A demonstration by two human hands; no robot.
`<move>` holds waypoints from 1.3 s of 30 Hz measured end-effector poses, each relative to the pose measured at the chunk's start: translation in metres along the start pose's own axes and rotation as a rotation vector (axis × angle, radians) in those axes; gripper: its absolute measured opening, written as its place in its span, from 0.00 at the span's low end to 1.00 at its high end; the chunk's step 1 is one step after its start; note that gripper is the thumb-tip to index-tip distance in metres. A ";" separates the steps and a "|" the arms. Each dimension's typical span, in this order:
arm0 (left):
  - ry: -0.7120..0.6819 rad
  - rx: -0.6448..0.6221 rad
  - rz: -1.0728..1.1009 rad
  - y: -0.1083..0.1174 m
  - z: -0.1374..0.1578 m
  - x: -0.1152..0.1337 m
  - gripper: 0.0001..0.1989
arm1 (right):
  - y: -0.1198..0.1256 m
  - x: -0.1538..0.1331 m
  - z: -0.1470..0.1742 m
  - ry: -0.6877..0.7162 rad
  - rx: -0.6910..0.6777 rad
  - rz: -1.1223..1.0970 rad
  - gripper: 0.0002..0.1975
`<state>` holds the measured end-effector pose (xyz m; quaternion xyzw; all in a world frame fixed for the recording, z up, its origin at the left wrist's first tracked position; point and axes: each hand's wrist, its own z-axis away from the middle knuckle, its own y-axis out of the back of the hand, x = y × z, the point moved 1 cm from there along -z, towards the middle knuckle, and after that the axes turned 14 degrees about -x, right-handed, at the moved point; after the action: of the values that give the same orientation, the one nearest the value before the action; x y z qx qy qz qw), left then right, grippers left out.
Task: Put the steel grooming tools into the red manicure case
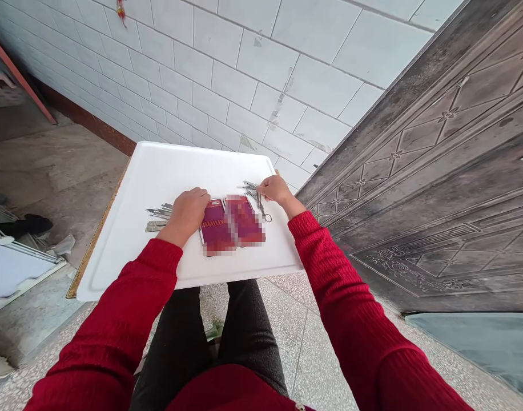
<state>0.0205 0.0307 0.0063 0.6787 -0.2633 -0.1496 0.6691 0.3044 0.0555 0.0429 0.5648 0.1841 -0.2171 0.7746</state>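
An opened purple-and-red instrument case [212,228] with a row of elastic loops lies flat on a white tabletop [120,245]; part of it is blurred out. My left hand [186,212] rests at the case's left edge, fingers bent over its upper left corner. Slim metal tools [161,211] and a flat metal piece [155,226] lie left of that hand, partly under it. Beyond the case's right side, my right hand [275,189] pinches a ring-handled metal instrument [262,211] near its upper end. Other metal instruments [248,185] lie beside those fingertips.
A white tiled wall [227,74] stands behind the table. Close on the right is a dark patterned metal door [415,171]. A white wire rack [25,251] stands at the left on the floor. My legs [253,331] are below the table's near edge.
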 end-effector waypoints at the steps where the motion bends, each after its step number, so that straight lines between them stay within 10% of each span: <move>1: 0.004 -0.001 -0.015 0.000 0.000 0.000 0.15 | -0.004 0.001 0.001 -0.010 0.037 -0.011 0.16; 8: 0.006 0.001 -0.057 0.005 0.005 0.003 0.16 | -0.031 0.007 0.012 0.051 0.342 -0.090 0.08; 16: 0.060 0.188 -0.014 0.020 0.018 0.009 0.18 | -0.047 -0.005 0.022 0.222 0.304 -0.078 0.04; 25: -0.388 0.159 -0.081 0.012 0.102 0.076 0.14 | -0.058 -0.012 0.024 0.333 0.228 0.123 0.07; 39: -0.119 0.283 0.074 -0.027 0.154 0.062 0.12 | -0.066 -0.039 0.043 0.476 0.313 0.209 0.09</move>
<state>-0.0105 -0.1327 -0.0200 0.7461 -0.3456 -0.1261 0.5549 0.2377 0.0020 0.0234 0.7281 0.2657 -0.0233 0.6315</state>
